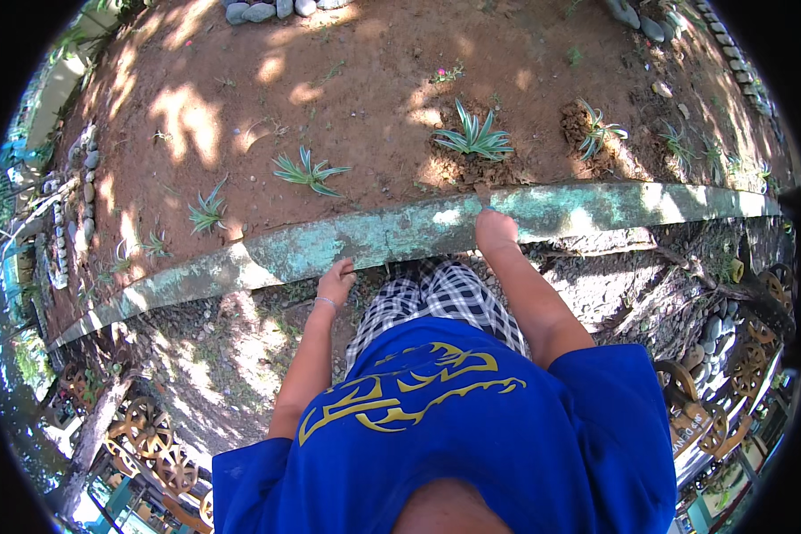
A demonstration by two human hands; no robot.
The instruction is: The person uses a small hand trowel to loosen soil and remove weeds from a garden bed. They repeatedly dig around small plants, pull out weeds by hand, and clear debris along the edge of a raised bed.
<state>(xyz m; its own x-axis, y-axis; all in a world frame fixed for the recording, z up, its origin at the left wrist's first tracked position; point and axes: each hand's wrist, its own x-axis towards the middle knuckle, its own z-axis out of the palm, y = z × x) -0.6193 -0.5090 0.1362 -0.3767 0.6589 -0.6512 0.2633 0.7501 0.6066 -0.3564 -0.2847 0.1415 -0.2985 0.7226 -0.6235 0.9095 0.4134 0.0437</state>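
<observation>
My right hand (pixel 497 230) is a fist over the painted concrete curb (pixel 387 233), closed on a small hand tool (pixel 484 196). Its narrow brown blade points at the soil; most of the handle is hidden in my fingers. Just beyond the blade, a striped leafy plant (pixel 474 137) stands in loose, broken earth (pixel 490 175). My left hand (pixel 337 280) hangs by the near edge of the curb, fingers loosely curled, with nothing visible in it. The nearest plant to that hand is a smaller striped one (pixel 310 173) across the curb.
More striped plants grow along the curb, one at right (pixel 597 130) in dug-up clods and one at left (pixel 207 210). A pink flower (pixel 442 72) grows farther back. River stones (pixel 260 12) border the bed. Behind me are wooden wheels (pixel 148 427) and a tree branch (pixel 701 267).
</observation>
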